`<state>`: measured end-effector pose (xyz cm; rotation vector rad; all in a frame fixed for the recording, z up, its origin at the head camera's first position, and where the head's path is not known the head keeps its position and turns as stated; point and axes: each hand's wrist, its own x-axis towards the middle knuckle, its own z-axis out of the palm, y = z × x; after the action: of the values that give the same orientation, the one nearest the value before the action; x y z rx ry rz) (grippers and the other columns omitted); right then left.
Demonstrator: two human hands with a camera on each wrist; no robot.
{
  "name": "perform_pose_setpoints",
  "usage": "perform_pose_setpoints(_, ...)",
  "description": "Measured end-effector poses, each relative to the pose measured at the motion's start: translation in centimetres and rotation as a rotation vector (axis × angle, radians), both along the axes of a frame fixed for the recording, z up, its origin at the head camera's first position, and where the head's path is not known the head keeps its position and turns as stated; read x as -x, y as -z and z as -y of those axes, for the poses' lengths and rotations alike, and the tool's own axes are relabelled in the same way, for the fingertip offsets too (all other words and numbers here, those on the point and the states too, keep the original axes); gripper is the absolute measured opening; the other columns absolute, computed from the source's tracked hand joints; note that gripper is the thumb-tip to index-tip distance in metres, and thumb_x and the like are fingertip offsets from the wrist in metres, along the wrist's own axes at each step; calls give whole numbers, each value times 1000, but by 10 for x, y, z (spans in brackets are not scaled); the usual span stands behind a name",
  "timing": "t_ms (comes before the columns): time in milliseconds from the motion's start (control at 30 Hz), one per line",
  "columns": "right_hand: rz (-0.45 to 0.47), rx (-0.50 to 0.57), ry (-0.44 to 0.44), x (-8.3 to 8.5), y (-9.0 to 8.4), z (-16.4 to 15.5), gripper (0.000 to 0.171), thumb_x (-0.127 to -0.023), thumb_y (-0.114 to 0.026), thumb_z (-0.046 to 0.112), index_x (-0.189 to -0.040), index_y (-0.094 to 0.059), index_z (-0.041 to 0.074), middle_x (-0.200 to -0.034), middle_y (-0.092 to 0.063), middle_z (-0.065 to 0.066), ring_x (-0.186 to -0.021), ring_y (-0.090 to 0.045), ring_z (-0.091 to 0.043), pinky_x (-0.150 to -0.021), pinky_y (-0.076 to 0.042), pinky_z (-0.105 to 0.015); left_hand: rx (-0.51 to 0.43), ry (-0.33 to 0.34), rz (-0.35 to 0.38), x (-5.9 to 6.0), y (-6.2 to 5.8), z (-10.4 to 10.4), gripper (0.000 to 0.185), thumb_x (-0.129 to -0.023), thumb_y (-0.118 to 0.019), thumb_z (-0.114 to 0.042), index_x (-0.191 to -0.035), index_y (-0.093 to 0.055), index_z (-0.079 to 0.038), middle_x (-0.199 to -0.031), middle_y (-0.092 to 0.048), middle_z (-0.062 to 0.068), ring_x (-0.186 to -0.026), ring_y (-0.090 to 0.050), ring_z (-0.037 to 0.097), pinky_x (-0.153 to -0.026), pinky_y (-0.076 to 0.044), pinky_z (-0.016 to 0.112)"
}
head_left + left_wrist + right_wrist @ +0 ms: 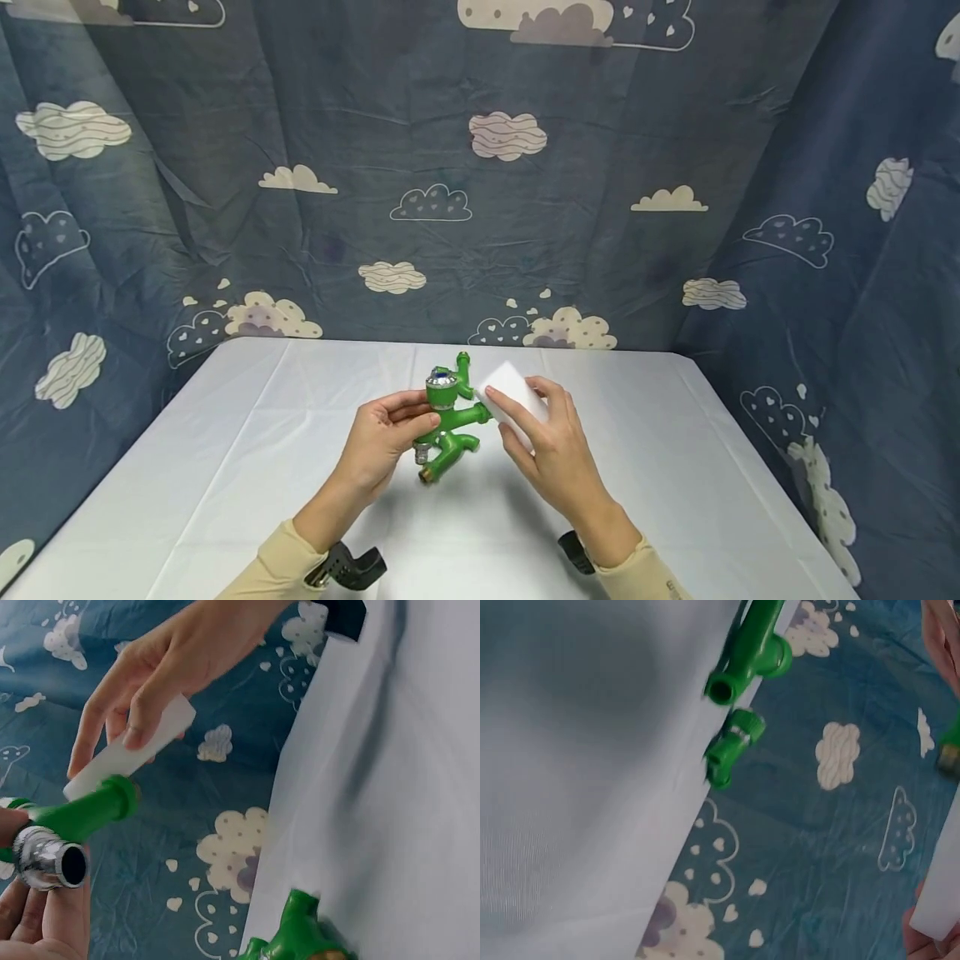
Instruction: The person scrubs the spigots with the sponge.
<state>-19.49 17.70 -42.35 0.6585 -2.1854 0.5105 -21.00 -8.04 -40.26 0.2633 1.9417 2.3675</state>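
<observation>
Green faucet (450,421) in left hand (382,446), white sponge (513,400) in right hand (551,450).

Even, soft light fills the head view; the white table (675,467) is bright without glare, and only faint shadows lie under the hands near its front edge; the curtain backdrop (480,208) bows at the frame's edges from wide-angle distortion; the right wrist view is motion-blurred and soft throughout; in the left wrist view the tablecloth is a hazy blur.
</observation>
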Motion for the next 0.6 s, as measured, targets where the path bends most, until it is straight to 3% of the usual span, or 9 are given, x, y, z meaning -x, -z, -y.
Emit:
perform_pose_setpoints(233, 5, 74, -25, -5, -9, 0, 48, -100, -72, 20, -146, -65, 31, -140, -52, -24, -121, -57, -41, -84, -63, -55, 30, -55, -19, 2, 4, 0, 38, -94, -75, 8, -130, -65, 13, -107, -77, 6, -92, -76, 10, -80, -67, 26)
perform_pose_setpoints(400, -5, 35, -103, -15, -13, 15, 38, -110, -60, 34, -148, -64, 33, -143, -51, -24, -127, -56, -40, -91, -63, -58, 173, -39, -104, -3, 6, -6, 37, -91, -82, 1, -127, -72, 5, -114, -78, 16, -101, -77, 13, -85, -64, 20)
perform_pose_setpoints(600, -29, 17, -121, -17, -9, 22, 36, -111, -60, 33, -146, -65, 33, -142, -53, -23, -124, -59, -40, -91, -63, -59, 232, -6, -165, -7, 8, -11, 35, -91, -84, -5, -124, -75, 3, -115, -79, 19, -106, -79, 24, -85, -64, 21)
